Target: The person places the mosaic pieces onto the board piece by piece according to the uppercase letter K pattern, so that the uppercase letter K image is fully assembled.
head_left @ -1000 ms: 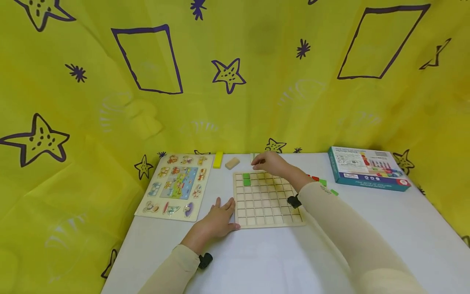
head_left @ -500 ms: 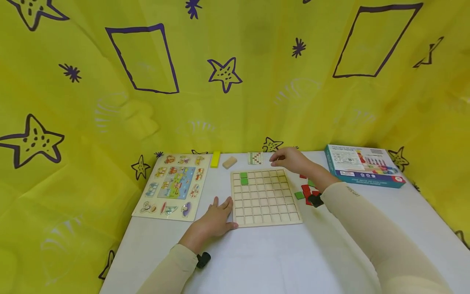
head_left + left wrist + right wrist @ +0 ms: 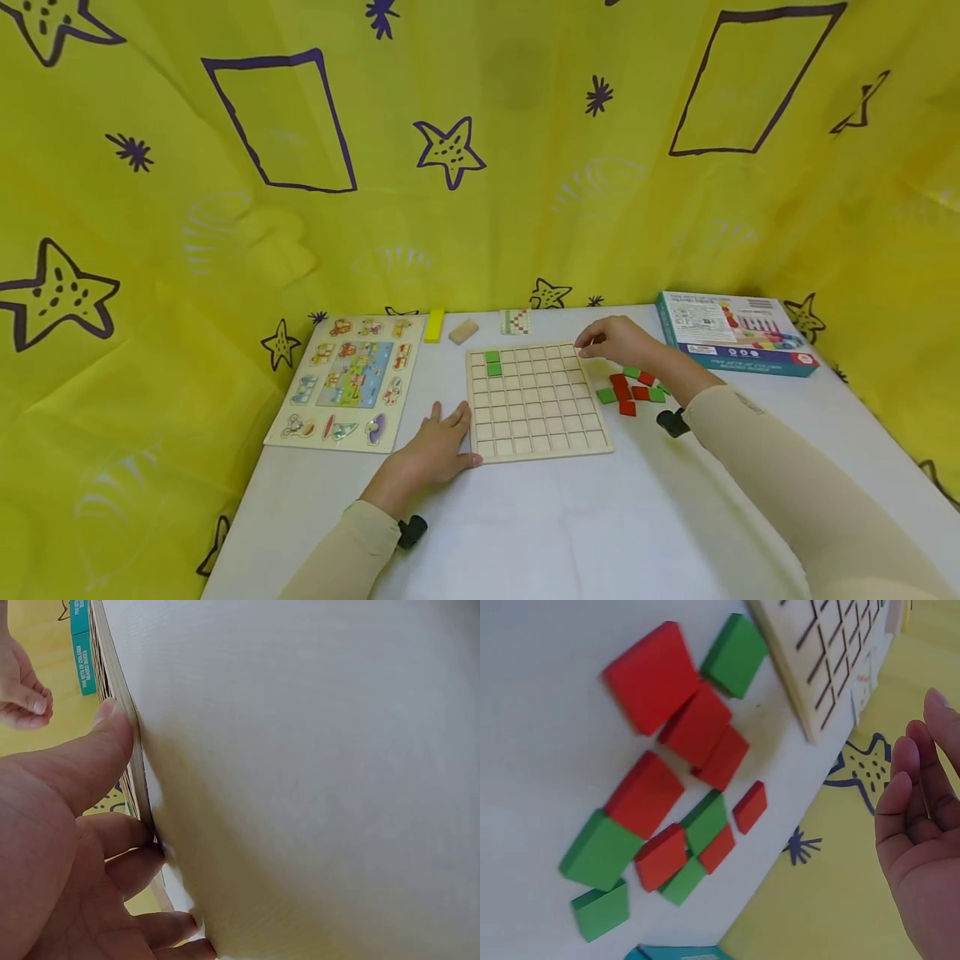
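My left hand (image 3: 435, 446) rests on the table at the near left corner of a square wooden grid board (image 3: 542, 412), its fingers along the left edge and its thumb at the front edge. In the left wrist view the thumb (image 3: 112, 735) touches the board's side. Two green square tiles (image 3: 492, 363) sit one behind the other in cells near the far left corner. My right hand (image 3: 618, 342) is raised over the far right corner, fingers loosely bent, holding nothing in the right wrist view. Below it lie loose red tiles (image 3: 652, 679) and green tiles (image 3: 600, 851).
Behind the board lies a small pattern card (image 3: 516, 322), with a wooden block (image 3: 463, 332) and a yellow block (image 3: 433, 326) to its left. A picture puzzle board (image 3: 348, 433) lies on the left. A teal-sided box (image 3: 738, 333) stands at the back right, near the yellow curtain (image 3: 517, 208).
My right hand has moved right, from over the board's far side near the card to its far right corner, uncovering the card and more loose tiles. The left hand stays at the board.
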Motion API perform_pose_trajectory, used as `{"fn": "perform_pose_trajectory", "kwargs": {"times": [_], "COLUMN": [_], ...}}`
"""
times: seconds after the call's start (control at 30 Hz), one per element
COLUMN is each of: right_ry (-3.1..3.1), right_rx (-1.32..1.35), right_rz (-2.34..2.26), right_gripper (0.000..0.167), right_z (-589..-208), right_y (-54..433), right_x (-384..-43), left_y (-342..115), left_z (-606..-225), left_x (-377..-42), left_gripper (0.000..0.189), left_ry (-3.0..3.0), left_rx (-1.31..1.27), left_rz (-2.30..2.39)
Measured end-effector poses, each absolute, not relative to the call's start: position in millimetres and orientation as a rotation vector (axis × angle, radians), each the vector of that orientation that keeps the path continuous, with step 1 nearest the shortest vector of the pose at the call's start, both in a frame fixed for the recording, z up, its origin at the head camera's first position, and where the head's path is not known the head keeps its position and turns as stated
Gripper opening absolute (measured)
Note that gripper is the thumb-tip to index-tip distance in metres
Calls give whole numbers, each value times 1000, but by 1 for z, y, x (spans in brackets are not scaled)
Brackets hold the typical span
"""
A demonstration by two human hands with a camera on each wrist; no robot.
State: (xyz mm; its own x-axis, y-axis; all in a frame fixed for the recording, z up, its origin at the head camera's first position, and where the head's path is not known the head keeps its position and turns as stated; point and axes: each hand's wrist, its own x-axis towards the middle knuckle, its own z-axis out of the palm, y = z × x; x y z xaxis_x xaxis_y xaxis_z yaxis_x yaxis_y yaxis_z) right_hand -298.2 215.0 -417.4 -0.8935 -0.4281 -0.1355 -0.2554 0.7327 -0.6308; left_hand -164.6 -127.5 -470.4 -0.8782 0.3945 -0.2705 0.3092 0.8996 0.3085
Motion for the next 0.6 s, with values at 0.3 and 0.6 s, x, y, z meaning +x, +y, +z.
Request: {"fn": "perform_pose_trajectory", "kwargs": {"times": [0.3,0.6], "right_ry": [2607,2567], "right_rx": [-532,-552], "right_rz": [-871,-759], "right_gripper": [19,22], "right_z": [-433,-454], "right_y": [235,248], "right_x": [-288,-282], "left_y": [-128,-128], "left_z": [-471,-469], "left_x": [-164,-165], "left_gripper": [86,85], "left_ry": [2736,2734], "left_rx": [523,526], "left_rz": [371,351]}}
